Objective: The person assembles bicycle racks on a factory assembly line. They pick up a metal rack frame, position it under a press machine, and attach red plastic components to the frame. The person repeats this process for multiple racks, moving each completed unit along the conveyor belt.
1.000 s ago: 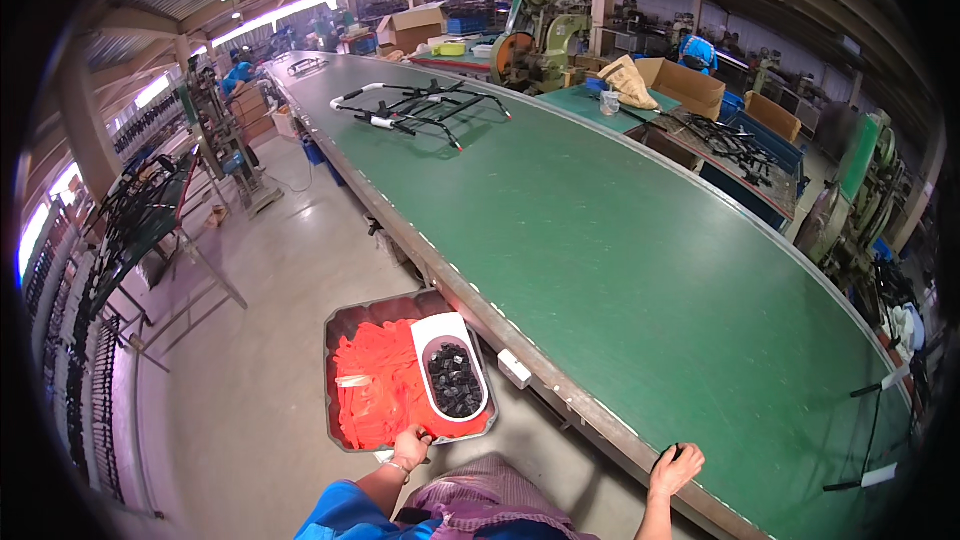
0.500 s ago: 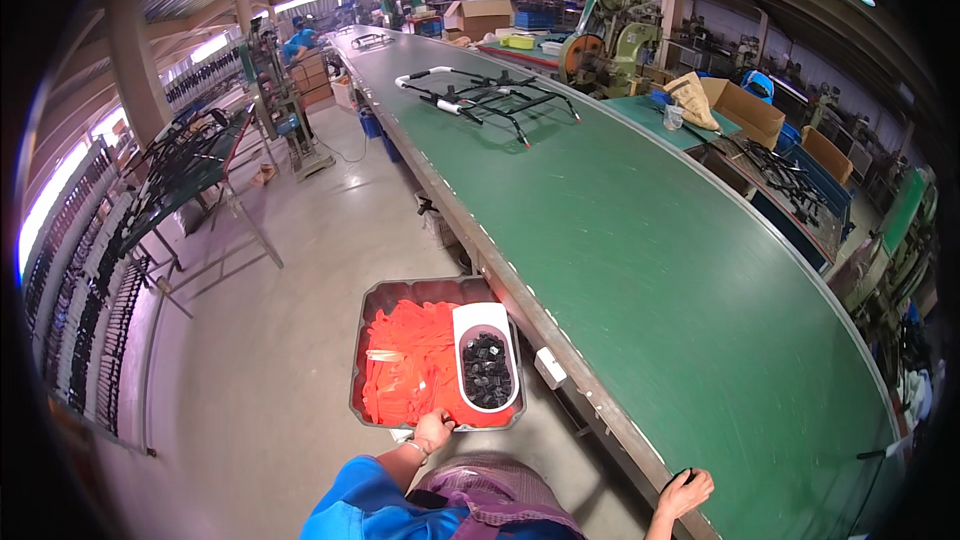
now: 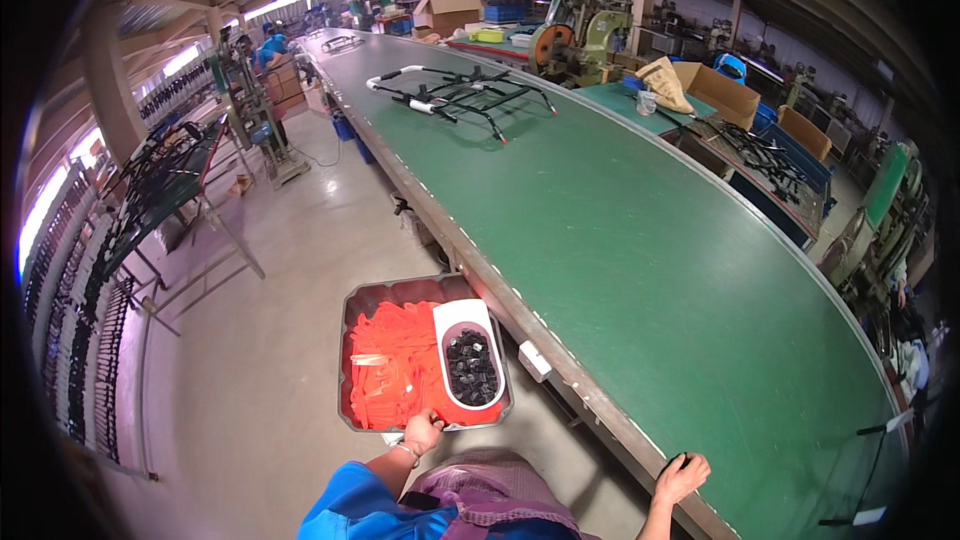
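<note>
My left hand (image 3: 423, 431) is closed at the near rim of a dark tray (image 3: 350, 350). A dark bit shows at its fingertips, too small to name. Inside the tray lie a heap of flat orange-red pieces (image 3: 392, 360) and a white oval-mouthed container (image 3: 452, 314) with small black parts (image 3: 471, 368). On the near edge of the green conveyor belt (image 3: 620, 270) rests my right hand (image 3: 682, 480), fingers curled round a small black piece (image 3: 686, 462).
A black tubular frame (image 3: 470, 95) with white sleeves lies farther up the belt. Another black frame with white sleeves (image 3: 870, 515) enters at lower right. A green-topped table (image 3: 165, 185) holding black frames stands left; machines and cardboard boxes line the far side.
The view has turned slightly, shifting the scene left. More of the black frame with white sleeves now shows at the belt's lower right. Both hands stay in nearly the same places.
</note>
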